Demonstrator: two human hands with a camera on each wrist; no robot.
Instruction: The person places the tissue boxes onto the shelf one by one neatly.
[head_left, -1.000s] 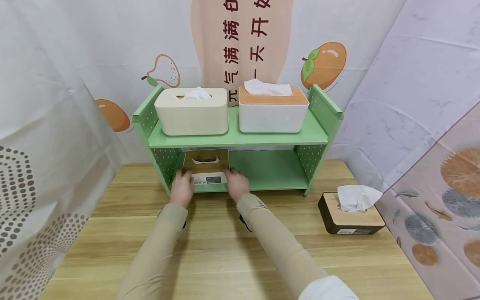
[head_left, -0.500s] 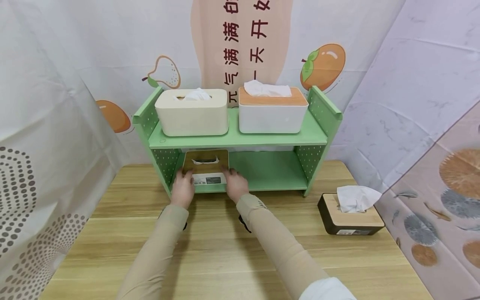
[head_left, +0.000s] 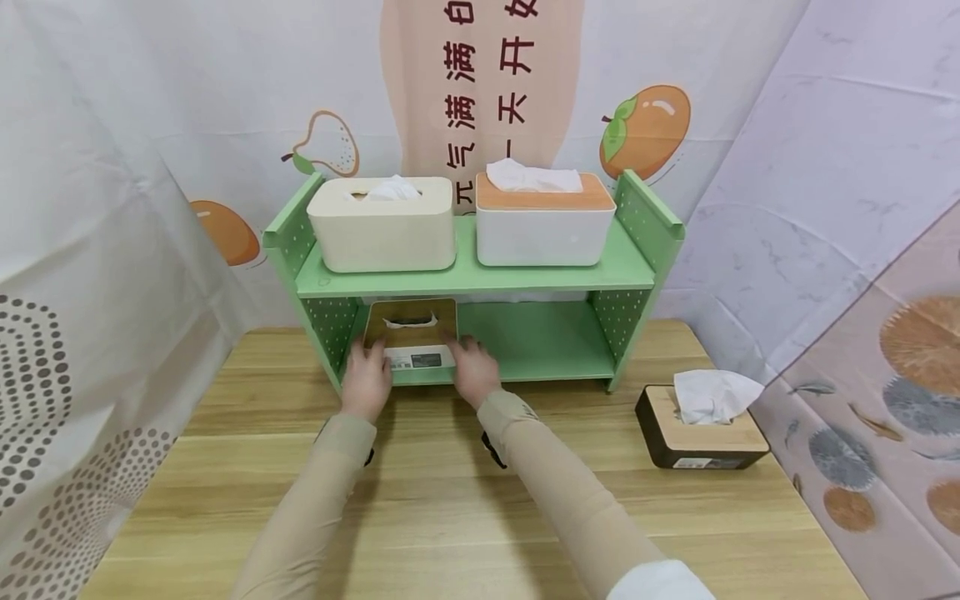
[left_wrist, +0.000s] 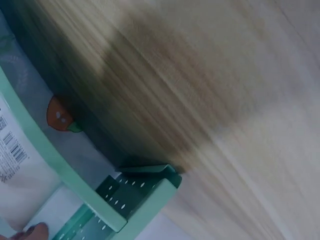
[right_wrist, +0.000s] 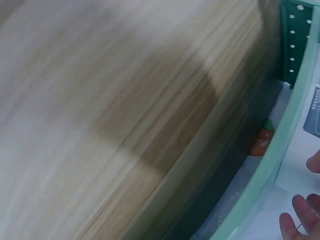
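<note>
A tissue box with a brown wood-look lid and a white front sits on the lower left of the green shelf. My left hand grips its left side, close to the shelf's left panel. On the opposite side, my right hand holds the box by its right front corner. A torn paper edge shows in the lid's slot. In the left wrist view, the white front with a barcode label appears above a fingertip. Fingers lie near the white box front in the right wrist view.
Above, the upper shelf bears a cream tissue box on the left and a white tissue box with a wooden lid on the right. A black tissue box with a wooden top stands on the wooden table, right of the shelf.
Both hands keep their places at the sides of the lower tissue box, and the box stays put. The right wrist and sleeve shift very slightly.
</note>
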